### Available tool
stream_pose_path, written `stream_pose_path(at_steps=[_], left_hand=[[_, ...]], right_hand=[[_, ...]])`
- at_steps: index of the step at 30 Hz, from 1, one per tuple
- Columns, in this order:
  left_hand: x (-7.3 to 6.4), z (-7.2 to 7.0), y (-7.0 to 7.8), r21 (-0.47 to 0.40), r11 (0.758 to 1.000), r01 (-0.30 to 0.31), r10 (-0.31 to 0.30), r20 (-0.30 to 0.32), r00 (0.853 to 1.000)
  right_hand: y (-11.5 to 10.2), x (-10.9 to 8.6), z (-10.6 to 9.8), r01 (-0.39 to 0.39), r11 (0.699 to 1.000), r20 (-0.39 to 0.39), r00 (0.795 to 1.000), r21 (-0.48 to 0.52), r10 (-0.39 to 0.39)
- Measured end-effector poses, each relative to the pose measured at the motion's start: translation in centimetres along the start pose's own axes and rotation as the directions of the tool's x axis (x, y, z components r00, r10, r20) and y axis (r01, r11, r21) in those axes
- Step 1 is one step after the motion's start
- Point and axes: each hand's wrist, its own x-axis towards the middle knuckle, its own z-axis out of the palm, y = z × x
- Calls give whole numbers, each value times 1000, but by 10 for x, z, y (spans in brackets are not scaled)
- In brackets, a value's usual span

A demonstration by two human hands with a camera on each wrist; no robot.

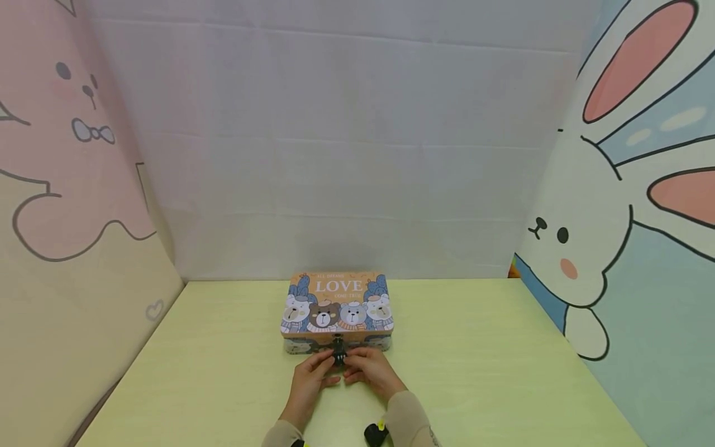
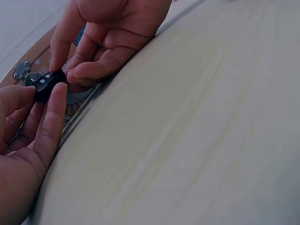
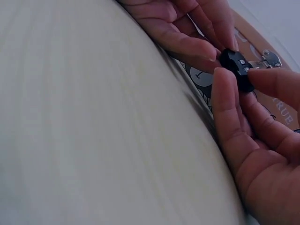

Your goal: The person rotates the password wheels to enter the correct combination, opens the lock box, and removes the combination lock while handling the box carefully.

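Note:
A small black combination padlock (image 1: 339,352) with pale digits hangs at the metal clasp on the front of a tin box (image 1: 337,303). My left hand (image 1: 308,380) pinches the padlock from the left side, thumb and fingers at its end. From the right, my right hand (image 1: 373,370) grips the other end with its fingertips. In the left wrist view, the digit wheels of the padlock (image 2: 44,80) show between both hands, beside the silver clasp (image 2: 21,70). The right wrist view has the same padlock (image 3: 240,70) between the fingertips. The box lid is down.
The box stands on a pale yellow-green table (image 1: 475,360) near its back edge. A white cloth (image 1: 346,136) hangs behind. Cartoon-printed panels, a pink one (image 1: 67,155) at left and a rabbit one (image 1: 592,248) at right, flank the table.

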Motion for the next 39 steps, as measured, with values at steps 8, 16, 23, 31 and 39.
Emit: stream_pose_path(at_steps=[8, 16, 23, 31, 39], left_hand=[[-1, 1, 2, 1, 1000, -9, 9, 6, 1000], [1, 1, 2, -3, 1000, -10, 10, 5, 1000], [3, 0, 1, -6, 1000, -26, 26, 13, 1000], [2, 1, 2, -3, 1000, -21, 21, 13, 1000], [0, 1, -1, -8, 1000, 0, 0, 9, 1000]], right_hand=[[-1, 0, 0, 6, 1000, 1, 1000, -13, -6], [-1, 1, 0, 7, 1000, -4, 1000, -27, -7], [-3, 2, 2, 7, 1000, -9, 1000, -29, -7], [-3, 2, 1, 7, 1000, -4, 1000, 20, -7], [2, 1, -2, 30, 997, 21, 999, 65, -31]])
